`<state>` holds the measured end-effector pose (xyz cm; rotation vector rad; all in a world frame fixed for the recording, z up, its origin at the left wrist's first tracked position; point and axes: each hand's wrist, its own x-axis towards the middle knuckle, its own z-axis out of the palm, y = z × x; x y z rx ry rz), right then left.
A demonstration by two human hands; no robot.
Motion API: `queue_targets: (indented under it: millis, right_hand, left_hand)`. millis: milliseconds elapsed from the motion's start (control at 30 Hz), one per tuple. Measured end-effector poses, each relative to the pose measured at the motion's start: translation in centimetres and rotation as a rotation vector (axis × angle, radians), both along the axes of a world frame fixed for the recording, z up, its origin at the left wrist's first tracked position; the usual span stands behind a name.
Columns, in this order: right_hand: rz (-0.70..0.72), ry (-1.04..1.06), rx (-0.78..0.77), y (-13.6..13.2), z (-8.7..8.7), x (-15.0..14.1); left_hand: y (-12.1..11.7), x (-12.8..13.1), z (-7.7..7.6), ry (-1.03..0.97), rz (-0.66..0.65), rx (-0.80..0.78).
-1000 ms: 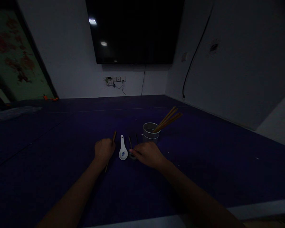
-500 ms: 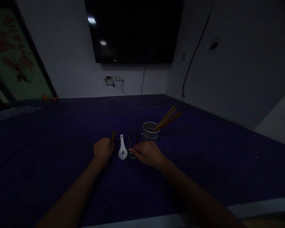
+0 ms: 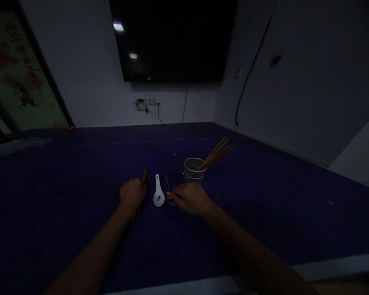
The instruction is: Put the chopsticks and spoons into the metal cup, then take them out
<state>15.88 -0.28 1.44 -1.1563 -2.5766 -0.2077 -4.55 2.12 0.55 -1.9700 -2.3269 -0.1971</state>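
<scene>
The left hand point(image 3: 133, 196) closes around thin brown wooden chopsticks point(image 3: 144, 177), their ends poking out above and below the fist, left of a white ceramic spoon with a blue motif point(image 3: 158, 197). The right hand point(image 3: 192, 198), loosely curled, touches a shiny dark metal spoon point(image 3: 168, 184) beside a grey ribbed cup point(image 3: 194, 174).

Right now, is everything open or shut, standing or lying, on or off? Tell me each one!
Left hand: closed around chopsticks.
Right hand: fingers at the metal spoon; grip unclear.
Metal spoon: lying down, partly covered.
Porcelain spoon: lying bowl up.
Gray cup: upright, open top.
Wooden chopsticks: leaning in the cup.
Television: screen dark, looks off.
</scene>
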Motion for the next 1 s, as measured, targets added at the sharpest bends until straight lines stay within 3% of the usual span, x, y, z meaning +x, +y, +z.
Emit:
queue_targets:
  millis: [700, 900, 1000]
  right_hand:
    - [0.003, -0.003, -0.020, 0.0, 0.1, 0.0]
    - [0.000, 0.044, -0.021, 0.0, 0.1, 0.1]
    - [-0.010, 0.140, -0.056, -0.1, 0.2, 0.1]
  left_hand:
    - [0.3, -0.2, -0.2, -0.041, -0.001, 0.052]
    - [-0.1, -0.1, 0.6, -0.096, -0.016, 0.184]
    - [-0.6, 0.5, 1.2, -0.269, -0.047, 0.329]
